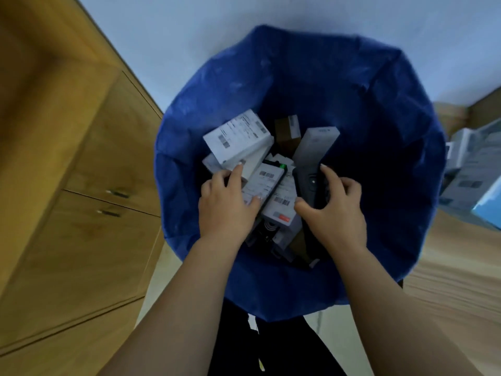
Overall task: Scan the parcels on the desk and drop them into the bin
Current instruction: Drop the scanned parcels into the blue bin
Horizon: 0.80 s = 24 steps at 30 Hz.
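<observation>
Looking straight down from your head, you see both of your bare forearms reaching into a round bin lined with a crinkled blue plastic bag. Your left hand pinches a flat white parcel with barcode labels and a dark edge, thumb on its labelled face and fingers curled over its far side, holding it above the pile. Your right hand curls around a black handheld scanner, thumb on its near end and forefinger stretched along its right side.

Beneath your hands, the bin holds a loose heap of parcels: a white box with printed barcodes leans at upper left, a brown cardboard box stands behind it, and a long pale grey box tilts at upper right.

A light wooden cabinet with two small metal handles fills the left side. At the far right, blurred white and pale blue boxes sit on a wooden desk surface.
</observation>
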Each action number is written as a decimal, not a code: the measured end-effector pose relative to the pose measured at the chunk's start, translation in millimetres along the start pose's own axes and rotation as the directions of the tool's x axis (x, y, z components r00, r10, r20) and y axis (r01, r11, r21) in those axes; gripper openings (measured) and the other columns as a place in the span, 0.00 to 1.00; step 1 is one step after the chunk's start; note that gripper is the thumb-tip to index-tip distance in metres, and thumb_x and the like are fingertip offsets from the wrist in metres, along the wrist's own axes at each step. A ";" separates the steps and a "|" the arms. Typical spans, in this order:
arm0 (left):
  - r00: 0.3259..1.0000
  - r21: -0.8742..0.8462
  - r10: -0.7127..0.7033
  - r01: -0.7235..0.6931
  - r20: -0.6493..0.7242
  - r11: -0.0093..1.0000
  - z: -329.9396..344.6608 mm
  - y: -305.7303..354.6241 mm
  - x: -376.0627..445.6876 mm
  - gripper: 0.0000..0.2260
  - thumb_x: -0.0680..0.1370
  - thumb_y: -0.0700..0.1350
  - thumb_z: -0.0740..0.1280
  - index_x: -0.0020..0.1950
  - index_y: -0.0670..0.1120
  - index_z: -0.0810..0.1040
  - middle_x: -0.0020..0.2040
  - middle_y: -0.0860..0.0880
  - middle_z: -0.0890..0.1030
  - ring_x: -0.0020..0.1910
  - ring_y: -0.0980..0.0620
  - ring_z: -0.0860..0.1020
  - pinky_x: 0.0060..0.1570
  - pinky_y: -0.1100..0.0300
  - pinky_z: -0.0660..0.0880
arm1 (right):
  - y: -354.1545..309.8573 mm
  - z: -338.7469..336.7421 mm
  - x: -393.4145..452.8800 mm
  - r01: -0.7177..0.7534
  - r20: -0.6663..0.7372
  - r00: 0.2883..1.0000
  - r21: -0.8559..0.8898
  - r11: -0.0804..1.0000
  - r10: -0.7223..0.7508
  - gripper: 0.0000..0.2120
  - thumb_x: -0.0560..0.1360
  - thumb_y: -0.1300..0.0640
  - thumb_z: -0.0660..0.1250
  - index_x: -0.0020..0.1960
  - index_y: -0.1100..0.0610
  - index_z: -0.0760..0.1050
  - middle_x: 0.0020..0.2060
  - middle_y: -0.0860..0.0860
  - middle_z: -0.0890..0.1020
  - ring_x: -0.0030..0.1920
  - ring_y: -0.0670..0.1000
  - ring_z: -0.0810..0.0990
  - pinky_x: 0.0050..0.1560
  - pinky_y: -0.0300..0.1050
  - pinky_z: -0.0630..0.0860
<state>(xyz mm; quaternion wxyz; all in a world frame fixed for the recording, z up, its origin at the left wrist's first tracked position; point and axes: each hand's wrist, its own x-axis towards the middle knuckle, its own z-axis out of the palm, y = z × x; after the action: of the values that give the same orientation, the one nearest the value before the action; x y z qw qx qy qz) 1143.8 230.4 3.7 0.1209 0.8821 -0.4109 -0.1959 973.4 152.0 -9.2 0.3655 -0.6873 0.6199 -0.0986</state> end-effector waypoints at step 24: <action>0.870 -0.096 0.490 -0.492 -0.050 0.865 -46.7 58.5 -223.6 0.30 0.78 0.56 0.66 0.78 0.49 0.62 0.71 0.46 0.67 0.69 0.43 0.65 0.67 0.50 0.63 | 31.3 -100.5 -282.2 -0.025 -0.474 0.871 0.230 0.973 0.134 0.36 0.70 0.41 0.72 0.75 0.36 0.62 0.65 0.44 0.63 0.58 0.50 0.75 0.52 0.46 0.72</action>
<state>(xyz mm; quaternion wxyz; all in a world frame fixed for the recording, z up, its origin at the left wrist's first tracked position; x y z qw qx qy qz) 993.9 368.5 122.4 0.2181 0.7433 -0.6093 -0.1694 830.0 375.7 132.6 0.2745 -0.5704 0.7050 -0.3197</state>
